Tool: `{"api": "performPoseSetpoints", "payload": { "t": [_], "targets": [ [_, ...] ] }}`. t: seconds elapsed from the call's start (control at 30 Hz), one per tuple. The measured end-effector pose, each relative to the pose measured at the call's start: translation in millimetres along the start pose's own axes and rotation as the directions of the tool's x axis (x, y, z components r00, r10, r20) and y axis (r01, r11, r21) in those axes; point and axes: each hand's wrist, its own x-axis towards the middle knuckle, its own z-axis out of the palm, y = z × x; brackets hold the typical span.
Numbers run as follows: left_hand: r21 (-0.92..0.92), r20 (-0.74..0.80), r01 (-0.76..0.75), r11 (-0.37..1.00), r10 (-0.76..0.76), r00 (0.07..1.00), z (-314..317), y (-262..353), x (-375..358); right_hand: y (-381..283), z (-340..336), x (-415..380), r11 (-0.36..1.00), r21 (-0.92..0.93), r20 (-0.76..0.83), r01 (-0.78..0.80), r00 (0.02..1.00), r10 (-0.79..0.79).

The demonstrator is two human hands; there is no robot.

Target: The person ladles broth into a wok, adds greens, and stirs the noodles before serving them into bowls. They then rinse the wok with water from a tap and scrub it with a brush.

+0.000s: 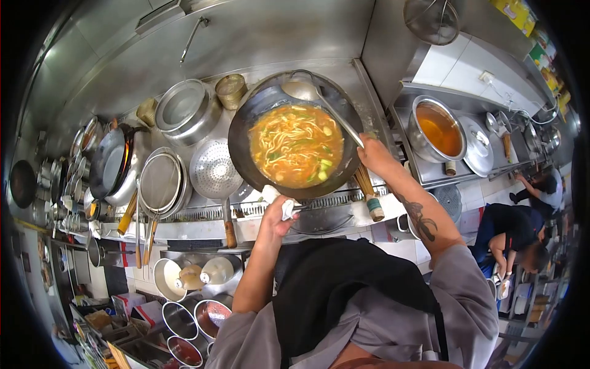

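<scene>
A large dark wok (pixel 246 163) on the stove holds noodles in orange broth (pixel 292 144) with green pieces. My left hand (pixel 278 215) is closed round a white cloth (pixel 270 195) at the wok's near rim. In my right hand (pixel 373 152) is the handle of a ladle (pixel 302 90), whose bowl rests at the far inner side of the wok, above the noodles. Left of the wok lies a perforated skimmer (pixel 215 167) with a wooden handle. A bamboo brush (pixel 370 200) lies close to the wok's right side.
Wire strainers (pixel 161 182) and a lidded metal pot (pixel 184 114) stand to the left. On the right counter are a pot of amber liquid (pixel 437 129) and a metal lid (pixel 478 146). Two other people (pixel 513 227) are at the far right. A faucet (pixel 193 37) hangs above.
</scene>
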Motion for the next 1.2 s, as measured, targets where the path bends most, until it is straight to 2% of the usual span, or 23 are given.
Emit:
{"api": "performPoseSetpoints", "payload": {
  "t": [0.07, 0.13, 0.17, 0.2, 0.23, 0.27, 0.33, 0.37, 0.47, 0.6, 0.67, 0.73, 0.83, 0.87, 0.93, 1.0, 1.07, 1.1, 1.13, 1.2],
  "targets": [
    [0.014, -0.003, -0.024, 1.000, 0.024, 1.000, 2.7, -2.0, -2.5, 14.7, 14.6, -0.1, 1.000, 0.008, 0.003, 0.007, 1.000, -0.007],
    [0.032, -0.001, -0.045, 0.999, 0.045, 0.999, 1.9, -2.8, -1.9, 22.9, 24.5, -0.4, 0.984, -0.020, -0.049, 0.180, 0.982, -0.180],
    [0.028, -0.007, -0.042, 0.999, 0.042, 0.999, 0.1, -3.2, -0.5, 29.0, 26.2, -2.0, 0.983, -0.021, -0.048, 0.181, 0.982, -0.181],
    [0.026, -0.012, -0.039, 0.999, 0.039, 0.999, -1.5, -3.1, 1.2, 15.9, 11.9, -3.6, 0.932, 0.306, 0.220, -0.195, 0.967, 0.130],
    [0.025, -0.013, -0.039, 0.999, 0.039, 0.999, -2.5, -2.3, 2.3, 4.5, -1.4, -5.9, 0.662, 0.469, 0.543, -0.585, 0.782, 0.306],
    [0.038, -0.009, -0.017, 0.999, 0.017, 1.000, -4.0, -1.7, 3.5, -0.7, -8.5, -9.4, 0.661, 0.468, 0.545, -0.587, 0.780, 0.307],
    [0.041, -0.013, 0.015, 0.999, -0.014, 1.000, -3.8, -1.7, 4.6, -9.2, -21.8, -19.5, 0.385, 0.632, 0.624, -0.672, 0.737, 0.261],
    [0.041, -0.022, 0.004, 0.999, -0.003, 1.000, -3.8, -2.3, 5.2, -14.5, -31.9, -26.3, 0.328, 0.644, 0.640, -0.691, 0.722, 0.263],
    [0.028, -0.023, 0.000, 1.000, 0.001, 1.000, -2.2, -2.8, 2.7, -29.5, -54.3, -48.2, 0.270, 0.655, 0.653, -0.706, 0.708, 0.268],
    [0.001, -0.018, 0.000, 1.000, 0.000, 1.000, -0.3, -2.9, 1.9, -47.0, -69.6, -79.6, 0.303, 0.607, 0.693, -0.734, 0.676, 0.251],
    [0.001, -0.003, -0.002, 1.000, 0.002, 1.000, 2.5, -2.1, 0.5, -56.2, -71.6, -95.5, 0.245, 0.596, 0.748, -0.765, 0.640, 0.178],
    [0.004, -0.009, -0.002, 1.000, 0.002, 1.000, 2.3, -2.6, 0.3, -66.1, -69.9, -106.8, 0.269, 0.584, 0.753, -0.766, 0.635, 0.173],
    [0.010, 0.011, -0.005, 1.000, 0.005, 1.000, 3.2, -1.7, 0.1, -64.3, -55.5, -121.9, 0.481, 0.545, 0.730, -0.687, 0.671, 0.129],
    [0.009, 0.009, -0.005, 1.000, 0.005, 1.000, 4.1, -1.9, -0.3, -65.5, -53.7, -126.0, 0.480, 0.545, 0.732, -0.687, 0.669, 0.129],
    [-0.013, -0.034, -0.016, 1.000, 0.015, 0.999, 7.9, -2.0, -1.7, -72.5, -51.1, -130.3, 0.701, 0.486, 0.649, -0.522, 0.752, 0.111],
    [-0.023, -0.034, -0.020, 1.000, 0.019, 0.999, 5.7, -3.7, 1.6, -74.2, -50.5, -133.4, 0.705, 0.470, 0.672, -0.531, 0.733, 0.104],
    [-0.033, -0.033, -0.025, 0.999, 0.024, 0.999, 4.3, -5.1, 3.5, -68.8, -40.4, -137.3, 0.867, 0.458, 0.526, -0.195, 0.846, -0.087],
    [-0.029, -0.046, -0.025, 0.999, 0.024, 0.999, 8.0, -4.2, 0.3, -74.7, -45.8, -135.8, 0.799, 0.450, 0.654, -0.398, 0.756, 0.008],
    [-0.024, -0.057, -0.026, 0.999, 0.024, 0.998, 10.3, -3.5, -1.1, -76.7, -48.8, -133.0, 0.799, 0.451, 0.653, -0.397, 0.758, 0.008],
    [-0.018, -0.066, -0.022, 1.000, 0.020, 0.998, 9.9, -4.2, 0.6, -79.2, -53.1, -126.3, 0.387, 0.447, 0.848, -0.806, 0.520, 0.106]
  ]
}}
